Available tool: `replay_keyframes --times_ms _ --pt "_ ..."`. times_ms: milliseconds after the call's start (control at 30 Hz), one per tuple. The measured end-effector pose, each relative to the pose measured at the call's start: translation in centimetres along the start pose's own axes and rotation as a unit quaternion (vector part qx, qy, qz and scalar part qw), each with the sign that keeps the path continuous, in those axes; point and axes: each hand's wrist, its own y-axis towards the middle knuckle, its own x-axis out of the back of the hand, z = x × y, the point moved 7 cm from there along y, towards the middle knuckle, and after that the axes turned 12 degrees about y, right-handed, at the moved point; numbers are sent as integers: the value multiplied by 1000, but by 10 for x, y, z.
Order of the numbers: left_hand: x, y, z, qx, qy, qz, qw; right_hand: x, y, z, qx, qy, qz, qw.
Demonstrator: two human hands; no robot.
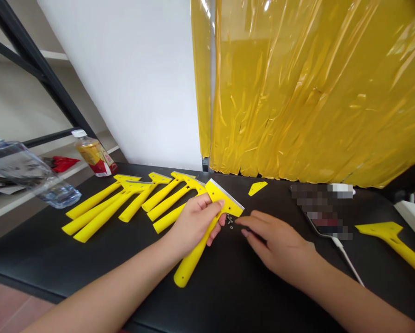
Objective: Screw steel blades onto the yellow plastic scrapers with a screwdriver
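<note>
Left hand closed around the neck of a yellow plastic scraper, fingers wrapped under the head, handle angled down toward the near table edge, steel blade along the far side of the head, facing away from the person. Right hand half open, fingers loosely extended, nothing visible in its grip, fingertips just beside a few tiny screws and nuts lying on the black table, right next to the scraper head. Beyond the left hand, nine or so yellow scraper bodies lie side by side, heads pointing away, no blades visible. A loose yellow triangular cap sits past the held scraper. To the right, a pixelated smartphone with a white cable, and another yellow scraper near the table's right edge. Far left, a clear plastic bottle and a drink bottle. Behind, a white wall and yellow plastic strip curtain
</note>
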Motion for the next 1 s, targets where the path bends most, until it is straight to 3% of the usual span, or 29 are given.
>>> replay_keyframes --times_ms 133,367,533,633,700,867,933,1000 --pt "0 -2 -2 -4 5 -2 1000 -30 7 -5 8 -91 50 995" --pt "-2 -5 -5 -8 -17 -2 1000 -36 8 -8 15 -106 52 993" --pt "-3 -6 -4 -17 -29 -2 999 -17 4 -2 8 -95 22 995" --pt "-7 -8 -3 -4 -59 -1 998 16 -2 16 41 -60 -77 994" --pt "-16 -12 -1 21 -79 33 996 34 -7 31 90 -51 -139 985" --pt "-34 -19 2 48 -92 77 992 33 -11 45 169 -84 -132 973" --pt "-32 -21 3 35 -46 62 996 33 -10 40 143 -49 -138 979" --pt "-25 -22 -2 -8 57 29 998 36 -9 30 62 19 -155 986"
